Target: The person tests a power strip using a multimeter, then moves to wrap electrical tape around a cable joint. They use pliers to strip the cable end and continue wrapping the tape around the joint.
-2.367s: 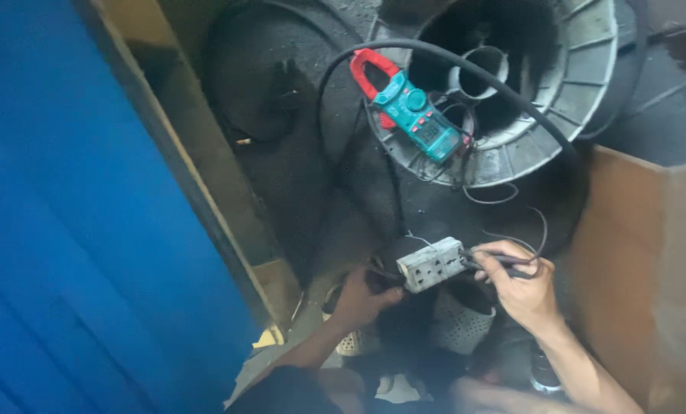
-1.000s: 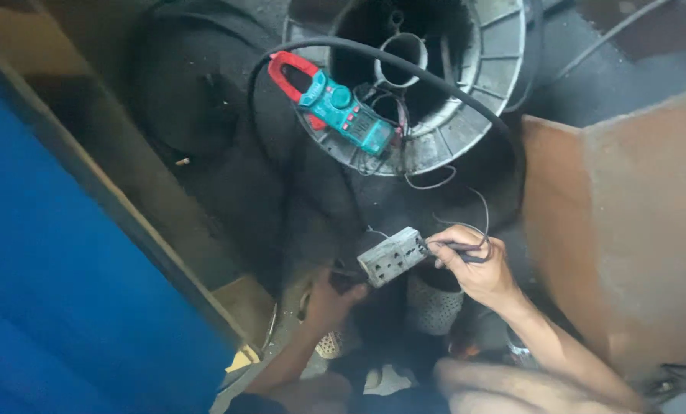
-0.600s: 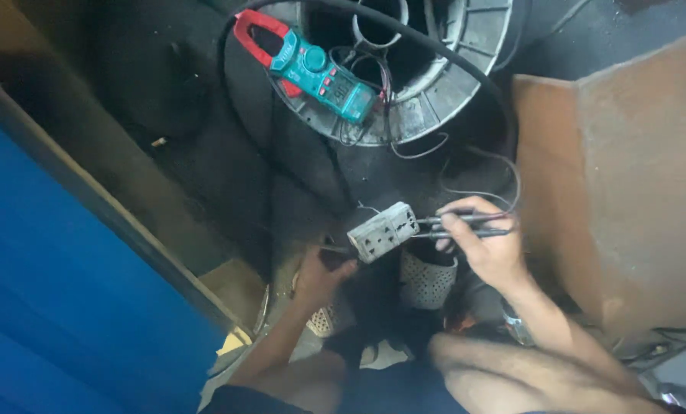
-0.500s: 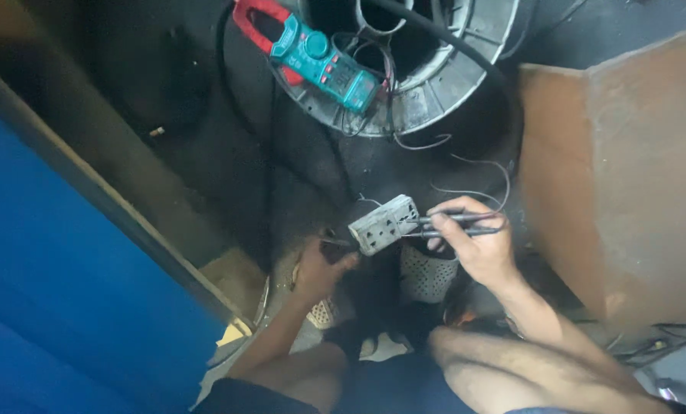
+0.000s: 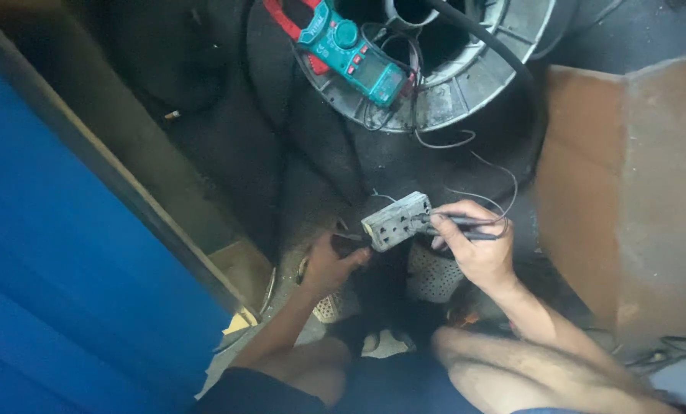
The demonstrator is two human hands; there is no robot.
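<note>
On the dark floor below the round grey metal spool (image 5: 466, 84) and its teal and red clamp meter (image 5: 343, 46), the grimy grey rectangular socket box (image 5: 395, 221) sits between both hands. It looks light, rigid and dusty-slick, best gripped by its end, where the left hand (image 5: 329, 264) is closed on it. The right hand (image 5: 477, 249) is pinched around two thin dark test probes (image 5: 458, 227) touching the box.

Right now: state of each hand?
Left hand: closed on the dark end under the grey socket box.
Right hand: closed, holding two dark test probes against the box.
</note>
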